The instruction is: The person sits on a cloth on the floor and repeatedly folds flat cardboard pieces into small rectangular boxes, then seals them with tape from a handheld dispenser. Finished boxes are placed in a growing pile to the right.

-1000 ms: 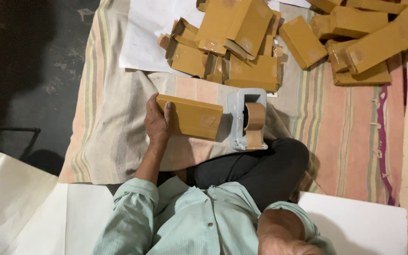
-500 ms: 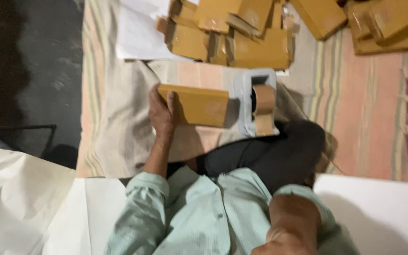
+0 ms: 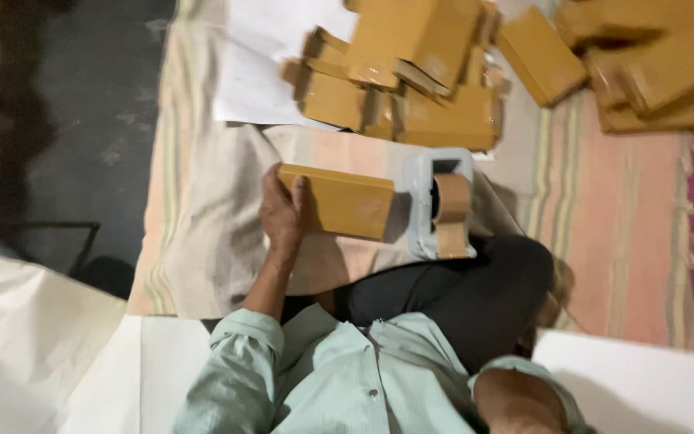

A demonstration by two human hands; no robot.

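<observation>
Left hand: wrapped around the near end of the box, on the mat.
Right hand: out of sight.
Box: likely light, stiff cardboard; best gripped by its ends.
Beyond it: tape dispenser, then more boxes.

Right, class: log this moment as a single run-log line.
left hand: grips end of brown box | right hand: out of view | tape dispenser: beside box | box pile: behind, on striped cloth

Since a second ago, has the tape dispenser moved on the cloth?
No. The tape dispenser sits just below the same pile of brown boxes, beside the box the left hand holds. Only the camera shifted.
</observation>
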